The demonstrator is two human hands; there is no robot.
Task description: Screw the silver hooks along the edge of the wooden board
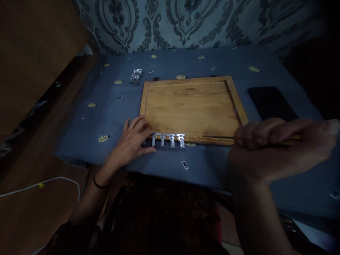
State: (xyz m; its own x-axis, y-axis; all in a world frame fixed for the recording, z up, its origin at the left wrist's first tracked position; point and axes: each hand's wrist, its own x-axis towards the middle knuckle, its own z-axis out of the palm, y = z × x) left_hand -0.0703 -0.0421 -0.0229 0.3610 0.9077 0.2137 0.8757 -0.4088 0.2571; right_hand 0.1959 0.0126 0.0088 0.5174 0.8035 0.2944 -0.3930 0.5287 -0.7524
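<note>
- My right hand point(276, 150) is closed in a fist around a tool point(220, 137); its thin dark shaft points left along the near edge of the board point(191, 106), and a bit of yellow shows within my grip.
- The tool's tip lies over that near edge, to the right of a row of clips point(172, 141) and apart from them; from here I cannot tell whether it touches the wood.
- My left hand point(132, 138) is at the board's near left corner, fingers bent over the rim, thumb and forefinger apart by the left end of the row. I cannot tell whether it grips the wood or a clip.
- I count four shiny metal clips plainly in the row, side by side, sticking out past the near rim towards me. Small dark marks dot the rim to their right.
- The board lies flat, with a raised rim around its panel, on a blue cloth point(77, 136) printed with yellow pineapples and small white labels.
- More metal pieces point(136, 77) sit in a small group on the cloth, just beyond the board's far left corner.
- A flat black slab point(272, 102) rests on the cloth to the board's right, behind my right hand.
- I see a dark band point(98, 184) around my left wrist.
</note>
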